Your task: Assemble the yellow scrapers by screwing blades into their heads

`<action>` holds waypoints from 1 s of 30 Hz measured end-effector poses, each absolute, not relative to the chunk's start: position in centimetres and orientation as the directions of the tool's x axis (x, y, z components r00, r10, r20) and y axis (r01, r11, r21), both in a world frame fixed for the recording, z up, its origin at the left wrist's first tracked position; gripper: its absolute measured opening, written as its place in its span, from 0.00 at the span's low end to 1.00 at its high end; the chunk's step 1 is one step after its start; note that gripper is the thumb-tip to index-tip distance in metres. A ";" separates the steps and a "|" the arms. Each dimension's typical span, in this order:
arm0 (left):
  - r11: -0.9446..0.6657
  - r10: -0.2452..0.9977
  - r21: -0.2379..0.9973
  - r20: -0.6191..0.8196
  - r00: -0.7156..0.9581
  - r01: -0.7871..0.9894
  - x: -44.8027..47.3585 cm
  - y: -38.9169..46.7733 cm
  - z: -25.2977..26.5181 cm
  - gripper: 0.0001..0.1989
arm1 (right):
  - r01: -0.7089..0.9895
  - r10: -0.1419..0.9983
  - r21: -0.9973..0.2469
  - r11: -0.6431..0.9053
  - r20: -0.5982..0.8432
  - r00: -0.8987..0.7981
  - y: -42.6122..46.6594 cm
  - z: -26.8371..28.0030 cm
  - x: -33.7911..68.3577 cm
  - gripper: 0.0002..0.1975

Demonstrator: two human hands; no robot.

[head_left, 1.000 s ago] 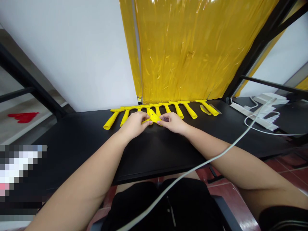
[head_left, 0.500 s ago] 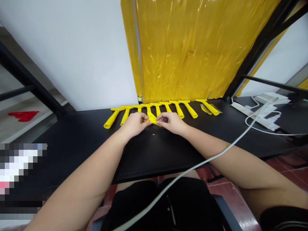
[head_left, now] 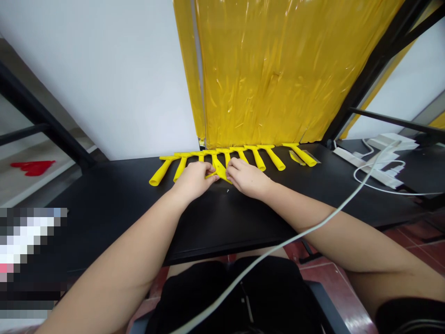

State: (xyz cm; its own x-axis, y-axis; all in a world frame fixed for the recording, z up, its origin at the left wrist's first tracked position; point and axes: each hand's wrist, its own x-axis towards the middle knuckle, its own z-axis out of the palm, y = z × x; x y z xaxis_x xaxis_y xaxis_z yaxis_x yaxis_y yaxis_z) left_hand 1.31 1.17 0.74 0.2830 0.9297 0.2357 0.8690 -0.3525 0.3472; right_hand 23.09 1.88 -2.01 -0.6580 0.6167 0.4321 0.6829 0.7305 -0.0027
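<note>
Between my two hands is a yellow plastic piece (head_left: pixel 220 170) with a flat, flared shape. My left hand (head_left: pixel 195 180) pinches its left end between thumb and fingers. On its right end, my right hand (head_left: pixel 249 178) has its fingers bent and closed around the edge; the thumb is hidden. Just behind my hands, several similar yellow pieces lie in a row, each with a hollow round handle and a narrow crosswise head, such as the leftmost yellow piece (head_left: pixel 160 172). A tiny white bit (head_left: pixel 228 190) lies on the black table (head_left: pixel 215 222) in front of my hands.
A pale cable (head_left: pixel 295 236) crosses over my right forearm. White power strips (head_left: pixel 371 169) with cords are at the table's right. Clear tape-like scraps (head_left: pixel 299 158) lie by the rightmost yellow piece. A yellow plastic curtain (head_left: pixel 271 74) and a white panel (head_left: pixel 114 79) stand behind.
My right hand has turned, its fingers now curling over the piece. The yellow piece has tilted a little. The tiny white bit has shifted slightly right and toward my hands.
</note>
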 end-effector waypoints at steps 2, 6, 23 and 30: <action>-0.356 0.925 0.296 0.246 0.290 0.886 1.4 1.0 0.9 0.11 | 0.688 0.611 0.001 0.725 0.458 -0.645 1.7 -1.8 23.1 0.10; -0.323 0.921 0.238 0.303 0.246 0.916 0.5 1.1 1.7 0.11 | 0.671 0.679 -0.209 0.711 0.451 -0.579 1.3 -1.0 23.6 0.03; -0.184 0.949 0.475 0.315 0.029 0.860 -2.5 2.5 2.3 0.16 | 0.387 0.389 -0.038 0.921 0.100 -0.916 0.5 -1.2 21.6 0.09; -0.212 0.962 0.538 0.260 0.078 0.816 -2.1 2.0 2.1 0.16 | 0.350 0.358 -0.120 0.929 0.051 -0.932 0.4 -0.2 24.7 0.04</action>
